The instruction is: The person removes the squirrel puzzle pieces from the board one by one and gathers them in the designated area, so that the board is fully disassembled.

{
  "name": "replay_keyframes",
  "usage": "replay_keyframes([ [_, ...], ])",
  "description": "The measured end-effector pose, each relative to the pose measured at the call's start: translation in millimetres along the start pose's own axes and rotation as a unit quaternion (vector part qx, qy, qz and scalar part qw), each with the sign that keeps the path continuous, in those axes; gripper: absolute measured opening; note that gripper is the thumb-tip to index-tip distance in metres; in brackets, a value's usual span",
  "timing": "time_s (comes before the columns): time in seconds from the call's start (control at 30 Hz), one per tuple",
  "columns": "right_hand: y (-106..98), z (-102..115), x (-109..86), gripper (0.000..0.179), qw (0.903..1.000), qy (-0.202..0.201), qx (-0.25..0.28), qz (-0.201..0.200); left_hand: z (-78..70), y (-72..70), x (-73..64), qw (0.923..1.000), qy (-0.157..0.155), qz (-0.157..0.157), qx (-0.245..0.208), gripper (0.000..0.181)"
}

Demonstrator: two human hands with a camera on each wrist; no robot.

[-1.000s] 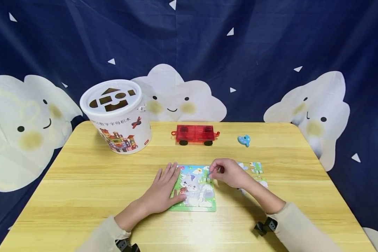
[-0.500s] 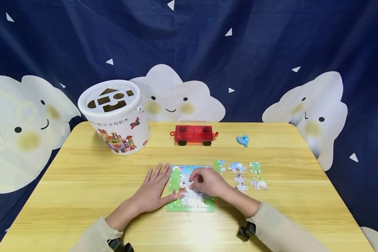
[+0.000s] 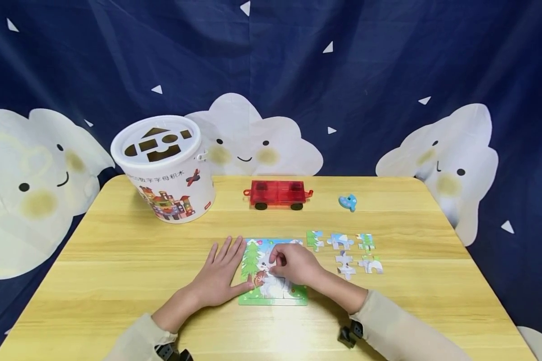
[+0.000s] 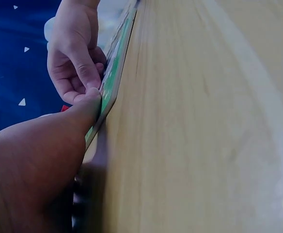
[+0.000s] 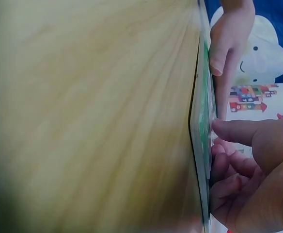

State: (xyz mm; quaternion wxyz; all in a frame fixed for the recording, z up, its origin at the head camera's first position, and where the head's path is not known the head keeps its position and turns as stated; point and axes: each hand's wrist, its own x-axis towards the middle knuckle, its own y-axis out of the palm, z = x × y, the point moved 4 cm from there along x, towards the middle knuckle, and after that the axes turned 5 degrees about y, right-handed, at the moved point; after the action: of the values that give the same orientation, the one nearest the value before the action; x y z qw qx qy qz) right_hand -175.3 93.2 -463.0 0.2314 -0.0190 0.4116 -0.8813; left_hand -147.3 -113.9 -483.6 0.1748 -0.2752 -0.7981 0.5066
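The jigsaw board, with a green border and a picture of a grey-white animal beside a pine tree, lies flat on the table. My left hand rests spread at its left side, the thumb over the board's edge. Over the middle of the picture is my right hand, thumb and fingers curled together as if round a small puzzle piece, which they mostly hide. In the right wrist view, the right thumb and curled fingers come right down to the board's surface. Several loose puzzle pieces lie right of the board.
Behind the board stands a red see-through toy wagon. A blue whale-shaped toy lies to its right. The tall white bucket with shaped holes in its lid occupies the back left. A cloud-print curtain hangs behind the table.
My right hand has moved left from the board's upper right corner to the middle of the picture, uncovering the loose pieces. My left hand stays at the board's left edge.
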Motion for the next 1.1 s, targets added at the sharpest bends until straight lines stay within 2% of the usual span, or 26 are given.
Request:
replay_keyframes([
  [0.27, 1.3, 0.0, 2.9, 0.014, 0.9995, -0.022, 0.013, 0.021, 6.7, 8.0, 0.2, 1.0000, -0.004, -0.003, 0.007, 0.101],
  [0.7, 3.2, 5.1, 3.1, 0.017, 0.9998, 0.004, 0.010, 0.017, 5.3, 7.6, -0.4, 0.9999, 0.004, -0.016, 0.001, 0.100],
  [0.97, 4.0, 3.7, 3.9, 0.016, 0.9979, 0.027, 0.054, 0.022, 0.2, 1.6, -0.7, 0.9995, 0.015, -0.019, -0.021, 0.099],
  [1.1, 2.7, 4.4, 4.1, 0.013, 0.9950, 0.036, 0.089, 0.026, 0.6, 2.0, -0.8, 0.9995, 0.016, -0.021, -0.018, 0.100],
])
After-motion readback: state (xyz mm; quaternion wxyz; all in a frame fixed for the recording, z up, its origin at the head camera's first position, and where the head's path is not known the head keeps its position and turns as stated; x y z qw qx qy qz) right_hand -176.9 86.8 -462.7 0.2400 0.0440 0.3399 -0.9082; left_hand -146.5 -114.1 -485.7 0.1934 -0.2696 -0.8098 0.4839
